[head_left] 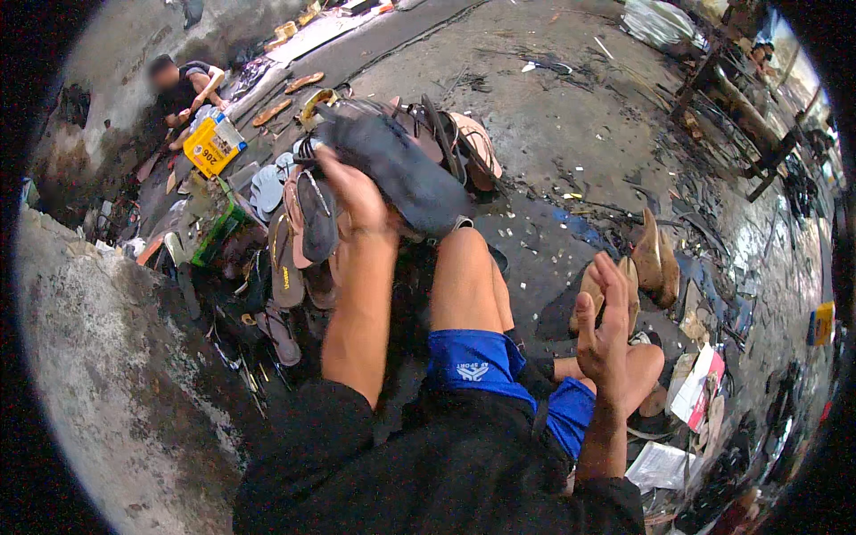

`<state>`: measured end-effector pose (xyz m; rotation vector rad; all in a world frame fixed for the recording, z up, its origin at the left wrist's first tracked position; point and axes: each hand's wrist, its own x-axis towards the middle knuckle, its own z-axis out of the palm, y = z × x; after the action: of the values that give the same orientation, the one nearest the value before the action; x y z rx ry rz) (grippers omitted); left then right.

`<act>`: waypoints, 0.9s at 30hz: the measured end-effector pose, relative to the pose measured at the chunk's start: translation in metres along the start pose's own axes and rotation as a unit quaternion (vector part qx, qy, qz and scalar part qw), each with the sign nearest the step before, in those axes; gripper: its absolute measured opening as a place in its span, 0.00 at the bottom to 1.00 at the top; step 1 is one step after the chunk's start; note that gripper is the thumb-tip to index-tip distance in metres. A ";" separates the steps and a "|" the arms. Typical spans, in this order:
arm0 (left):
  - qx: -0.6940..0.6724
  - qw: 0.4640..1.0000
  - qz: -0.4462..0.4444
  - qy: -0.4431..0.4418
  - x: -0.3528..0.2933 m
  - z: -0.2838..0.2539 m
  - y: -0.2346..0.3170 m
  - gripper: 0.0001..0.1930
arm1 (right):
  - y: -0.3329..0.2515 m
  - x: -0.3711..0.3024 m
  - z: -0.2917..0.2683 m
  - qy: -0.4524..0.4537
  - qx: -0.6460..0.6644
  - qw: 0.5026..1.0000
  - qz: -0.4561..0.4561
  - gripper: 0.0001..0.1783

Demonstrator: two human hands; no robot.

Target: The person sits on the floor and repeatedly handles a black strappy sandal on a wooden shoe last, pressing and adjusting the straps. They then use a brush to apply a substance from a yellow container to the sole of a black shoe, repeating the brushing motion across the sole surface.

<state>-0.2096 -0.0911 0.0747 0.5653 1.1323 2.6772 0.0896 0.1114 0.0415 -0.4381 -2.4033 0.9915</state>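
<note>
My left hand (357, 192) is raised in front of me, gripping a black sandal (406, 174) with its broad sole side turned up; most of the fingers are hidden behind it. My right hand (606, 330) is lifted over my right knee, fingers stretched and nothing in it. Around the held sandal lies a heap of slippers: a tan flip-flop (285, 263), a grey flip-flop (318, 218) and a pink sandal (477, 147) among them. Brown foot-shaped lasts (657, 259) stand on the floor beyond my right hand.
A green crate (221, 227) and a yellow box (214, 144) stand at the left. A person (185, 94) sits farther back by the wall. Scraps litter the dark floor (535, 134). A concrete ledge (125, 357) runs along my left; a wooden frame (731, 107) is at the far right.
</note>
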 end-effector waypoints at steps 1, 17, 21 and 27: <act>0.067 0.972 0.038 0.223 0.013 0.043 0.004 0.41 | 0.021 -0.009 0.001 0.010 0.030 0.999 0.042 0.31; 0.503 0.817 0.276 0.058 -0.087 -0.057 0.062 0.25 | 0.122 -0.204 -0.191 0.438 -0.114 0.849 0.274 0.28; 0.544 0.776 0.306 -0.088 -0.038 -0.030 0.027 0.23 | 0.153 -0.180 -0.219 0.414 -0.066 0.863 0.282 0.28; 0.540 0.734 0.195 -0.363 0.039 0.048 -0.083 0.22 | 0.234 -0.098 -0.156 0.173 -0.087 0.953 0.232 0.35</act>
<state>-0.2242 0.0102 0.0564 1.9423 2.2956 1.3322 0.2812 0.3133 -0.0648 -1.1797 -2.1114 0.8001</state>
